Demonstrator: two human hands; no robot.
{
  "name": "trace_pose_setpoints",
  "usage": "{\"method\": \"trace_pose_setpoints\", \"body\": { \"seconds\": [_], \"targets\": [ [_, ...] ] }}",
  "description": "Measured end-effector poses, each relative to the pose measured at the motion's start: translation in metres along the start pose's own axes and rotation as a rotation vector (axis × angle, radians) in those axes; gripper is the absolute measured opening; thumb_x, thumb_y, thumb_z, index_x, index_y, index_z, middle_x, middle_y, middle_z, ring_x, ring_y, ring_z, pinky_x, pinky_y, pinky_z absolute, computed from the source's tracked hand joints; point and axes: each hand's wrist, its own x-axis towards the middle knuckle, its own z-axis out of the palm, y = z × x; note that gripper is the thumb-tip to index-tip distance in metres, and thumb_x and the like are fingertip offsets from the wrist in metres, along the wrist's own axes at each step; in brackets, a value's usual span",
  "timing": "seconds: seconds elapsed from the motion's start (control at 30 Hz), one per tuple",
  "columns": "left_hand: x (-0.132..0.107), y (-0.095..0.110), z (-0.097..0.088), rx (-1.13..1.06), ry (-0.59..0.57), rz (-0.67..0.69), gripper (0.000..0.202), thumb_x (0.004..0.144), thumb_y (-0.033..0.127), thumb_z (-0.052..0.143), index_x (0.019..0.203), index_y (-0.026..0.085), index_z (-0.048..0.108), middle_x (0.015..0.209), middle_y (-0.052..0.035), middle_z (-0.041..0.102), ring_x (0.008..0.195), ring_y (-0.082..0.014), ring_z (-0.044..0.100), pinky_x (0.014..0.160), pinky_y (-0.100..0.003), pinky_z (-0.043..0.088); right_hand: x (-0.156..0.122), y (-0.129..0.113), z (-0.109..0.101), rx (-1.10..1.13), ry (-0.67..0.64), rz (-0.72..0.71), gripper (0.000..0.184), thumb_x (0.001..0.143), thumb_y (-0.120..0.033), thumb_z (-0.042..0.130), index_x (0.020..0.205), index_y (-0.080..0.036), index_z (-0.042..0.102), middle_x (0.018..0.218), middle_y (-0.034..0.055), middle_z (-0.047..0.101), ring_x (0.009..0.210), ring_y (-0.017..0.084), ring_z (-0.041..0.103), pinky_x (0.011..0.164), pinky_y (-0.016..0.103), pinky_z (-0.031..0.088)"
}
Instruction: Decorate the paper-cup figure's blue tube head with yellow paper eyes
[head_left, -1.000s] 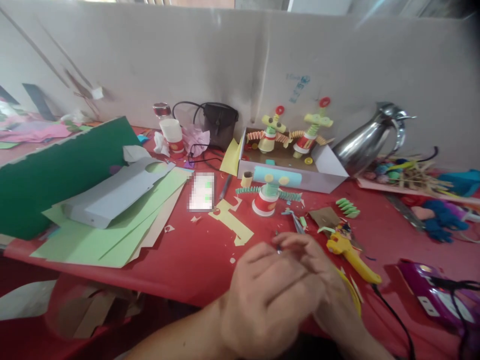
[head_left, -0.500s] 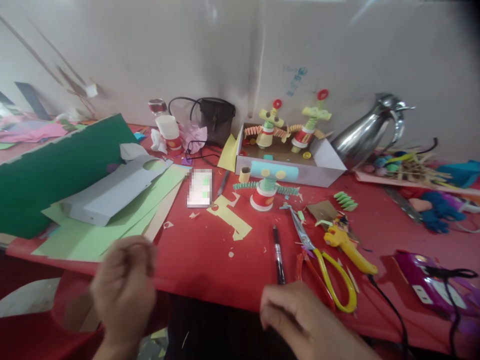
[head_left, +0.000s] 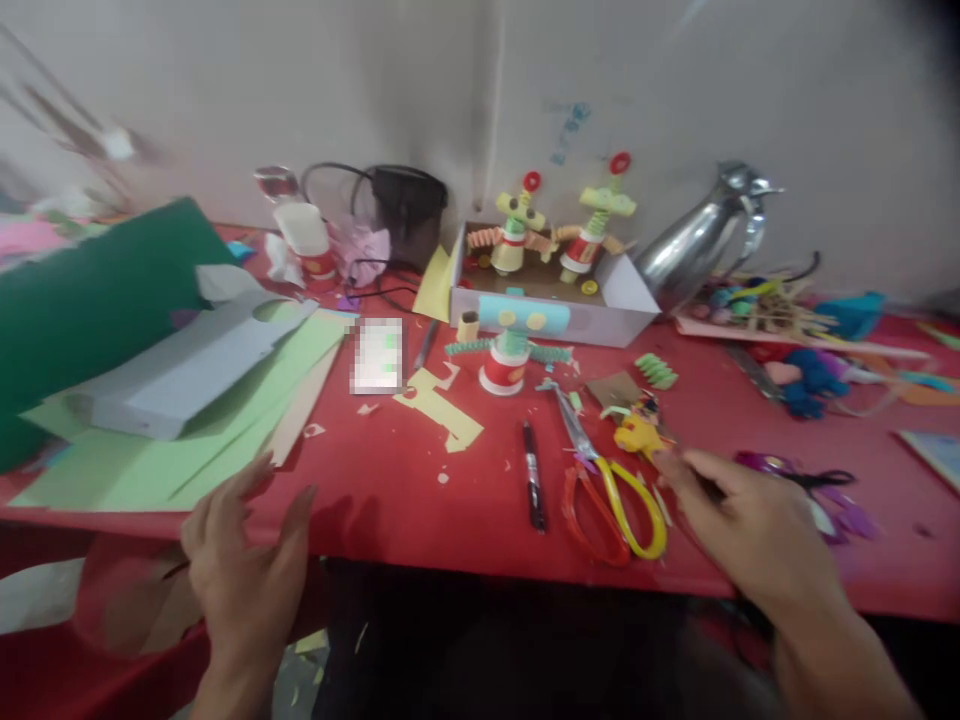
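At the right, my right hand (head_left: pixel 750 510) is closed around the handle of a yellow hot glue gun (head_left: pixel 637 437). Its nozzle end shows past my fingers on a scrap of brown card (head_left: pixel 613 390). My left hand (head_left: pixel 244 560) hovers empty at the table's front edge, fingers spread, close to the green paper sheets (head_left: pixel 247 450). Between my hands lie a black pen (head_left: pixel 533 480) and scissors with red and yellow handles (head_left: pixel 630 505). Behind them stands a paper-cup robot figure (head_left: pixel 504 368) with folded green arms and a blue tube head.
Two similar figures stand in a white box (head_left: pixel 555 320) at the back. A steel jug (head_left: pixel 694 235) leans beside it. A purple object (head_left: pixel 765 462) sits past my right hand. Yellow paper cut-outs (head_left: pixel 442 410) lie mid-table; a green board (head_left: pixel 112 320) rises at left.
My right hand has moved right and forward from near the pen onto the glue gun. My left hand has opened from a closed shape. The view has shifted slightly right.
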Motion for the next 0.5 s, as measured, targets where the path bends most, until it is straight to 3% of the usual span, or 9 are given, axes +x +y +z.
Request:
{"method": "trace_pose_setpoints", "body": {
  "seconds": [0.07, 0.13, 0.23, 0.37, 0.5],
  "targets": [
    [-0.004, 0.007, 0.014, -0.017, -0.037, 0.063, 0.046, 0.088, 0.038, 0.064, 0.131, 0.027, 0.057, 0.118, -0.0118, 0.067, 0.118, -0.0369, 0.057, 0.106, -0.064, 0.043, 0.0, 0.005, -0.002, -0.065, 0.012, 0.019, 0.04, 0.097, -0.044, 0.047, 0.067, -0.022, 0.063, 0.053, 0.0016, 0.062, 0.047, 0.019, 0.059, 0.049, 0.029, 0.037],
    [-0.008, 0.012, 0.026, -0.039, -0.08, 0.105, 0.046, 0.088, 0.037, 0.064, 0.133, 0.028, 0.057, 0.121, -0.0129, 0.065, 0.12, -0.0371, 0.055, 0.107, -0.065, 0.042, 0.002, 0.014, 0.003, -0.101, -0.016, 0.042, 0.024, 0.094, -0.031, 0.049, 0.088, -0.02, 0.07, 0.076, 0.0061, 0.073, 0.063, 0.021, 0.067, 0.058, 0.029, 0.044],
    [-0.01, 0.018, 0.041, -0.096, -0.102, 0.099, 0.049, 0.087, 0.038, 0.065, 0.134, 0.027, 0.057, 0.122, -0.0121, 0.065, 0.12, -0.0365, 0.056, 0.108, -0.063, 0.042, 0.007, 0.03, 0.014, -0.213, -0.098, 0.068, 0.022, 0.091, -0.021, 0.051, 0.101, -0.015, 0.07, 0.099, 0.0128, 0.072, 0.084, 0.024, 0.069, 0.076, 0.032, 0.05],
    [-0.011, 0.021, 0.054, -0.158, -0.038, 0.072, 0.044, 0.087, 0.038, 0.067, 0.129, 0.027, 0.06, 0.113, -0.0074, 0.067, 0.116, -0.033, 0.058, 0.105, -0.06, 0.044, 0.014, 0.044, 0.03, -0.382, -0.231, 0.063, 0.03, 0.091, -0.015, 0.048, 0.113, -0.009, 0.066, 0.103, 0.0178, 0.07, 0.1, 0.03, 0.065, 0.087, 0.038, 0.047],
    [-0.014, 0.019, 0.055, -0.175, 0.006, 0.176, 0.03, 0.088, 0.029, 0.066, 0.116, 0.02, 0.066, 0.105, -0.0113, 0.068, 0.108, -0.0302, 0.06, 0.099, -0.051, 0.049, 0.019, 0.06, 0.046, -0.38, -0.305, 0.102, 0.033, 0.088, -0.015, 0.051, 0.118, -0.005, 0.061, 0.102, 0.0213, 0.072, 0.094, 0.032, 0.068, 0.083, 0.038, 0.048]
  ]
}}
